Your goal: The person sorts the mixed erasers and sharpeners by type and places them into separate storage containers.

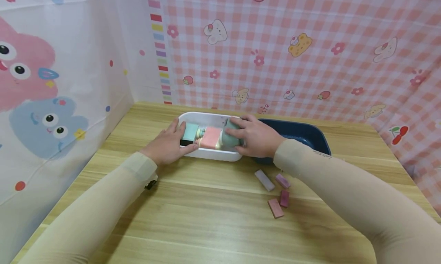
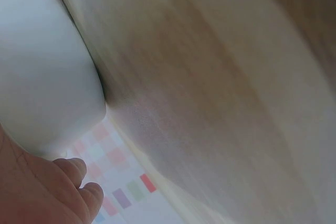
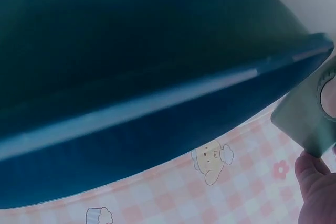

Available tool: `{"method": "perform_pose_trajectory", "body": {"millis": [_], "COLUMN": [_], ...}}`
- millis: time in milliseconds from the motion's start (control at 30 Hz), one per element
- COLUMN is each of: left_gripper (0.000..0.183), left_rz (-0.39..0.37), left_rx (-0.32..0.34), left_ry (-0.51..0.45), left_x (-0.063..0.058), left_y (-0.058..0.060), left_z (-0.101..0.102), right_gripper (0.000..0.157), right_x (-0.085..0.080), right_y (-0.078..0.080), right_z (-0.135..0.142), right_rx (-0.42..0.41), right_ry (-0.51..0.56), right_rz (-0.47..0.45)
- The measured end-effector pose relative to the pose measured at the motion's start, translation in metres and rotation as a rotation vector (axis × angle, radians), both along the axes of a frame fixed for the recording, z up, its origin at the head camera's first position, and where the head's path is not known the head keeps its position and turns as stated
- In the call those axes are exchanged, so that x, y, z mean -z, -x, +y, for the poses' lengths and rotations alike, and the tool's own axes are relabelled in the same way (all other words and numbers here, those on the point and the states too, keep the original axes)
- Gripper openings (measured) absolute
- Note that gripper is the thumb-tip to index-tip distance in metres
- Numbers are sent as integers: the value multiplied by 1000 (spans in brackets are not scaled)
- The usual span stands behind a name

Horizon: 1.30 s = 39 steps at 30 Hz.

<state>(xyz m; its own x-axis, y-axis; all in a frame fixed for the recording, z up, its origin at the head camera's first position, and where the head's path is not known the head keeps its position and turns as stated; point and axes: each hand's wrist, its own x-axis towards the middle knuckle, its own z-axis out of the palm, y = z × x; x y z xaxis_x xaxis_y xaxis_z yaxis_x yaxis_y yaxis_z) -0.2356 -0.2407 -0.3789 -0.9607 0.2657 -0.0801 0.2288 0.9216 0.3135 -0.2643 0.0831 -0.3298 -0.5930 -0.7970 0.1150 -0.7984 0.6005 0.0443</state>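
A white plastic bin (image 1: 220,155) holds a teal block with a dark front (image 1: 191,132), a pink block (image 1: 211,137) and a grey-green block (image 1: 230,140). My left hand (image 1: 165,145) grips the bin's left end, thumb over the front rim and fingers by the teal block. At the other end, my right hand (image 1: 258,135) holds the grey-green block, fingers over its top. The right wrist view shows a round opening in this block (image 3: 300,118), with fingertips at its edge. In the left wrist view, the palm lies against the bin's white wall (image 2: 47,66).
A dark blue bin (image 1: 310,132) stands just right of the white one, partly behind my right forearm. Several small pink and purple blocks (image 1: 275,208) lie on the wooden table (image 1: 193,218) in front of it. Patterned cloth (image 1: 275,72) hangs behind and at the sides.
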Motion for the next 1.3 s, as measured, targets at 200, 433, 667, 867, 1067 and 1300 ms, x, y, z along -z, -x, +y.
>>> {"method": "perform_pose_trajectory", "body": {"millis": [200, 433, 667, 867, 1067, 1300], "left_gripper": [106, 106, 106, 108, 108, 108], "left_rz": [-2, 2, 4, 6, 8, 5], "left_rx": [-3, -1, 8, 8, 8, 11], "left_ry": [-4, -3, -2, -1, -4, -14], "left_x": [1, 1, 1, 2, 2, 2], "left_y": [1, 1, 1, 1, 1, 1], "left_z": [-1, 0, 0, -1, -1, -2], "right_gripper": [62, 60, 59, 60, 58, 56], "right_x": [0, -1, -2, -4, -9, -11], "right_y": [5, 8, 12, 15, 18, 24], "right_z": [-2, -6, -8, -9, -14, -22], "right_rx": [13, 55, 56, 60, 104, 134], "right_ry": [-32, -71, -102, -124, -117, -128], "right_rz": [-45, -98, -181, -224, -297, -312]}}
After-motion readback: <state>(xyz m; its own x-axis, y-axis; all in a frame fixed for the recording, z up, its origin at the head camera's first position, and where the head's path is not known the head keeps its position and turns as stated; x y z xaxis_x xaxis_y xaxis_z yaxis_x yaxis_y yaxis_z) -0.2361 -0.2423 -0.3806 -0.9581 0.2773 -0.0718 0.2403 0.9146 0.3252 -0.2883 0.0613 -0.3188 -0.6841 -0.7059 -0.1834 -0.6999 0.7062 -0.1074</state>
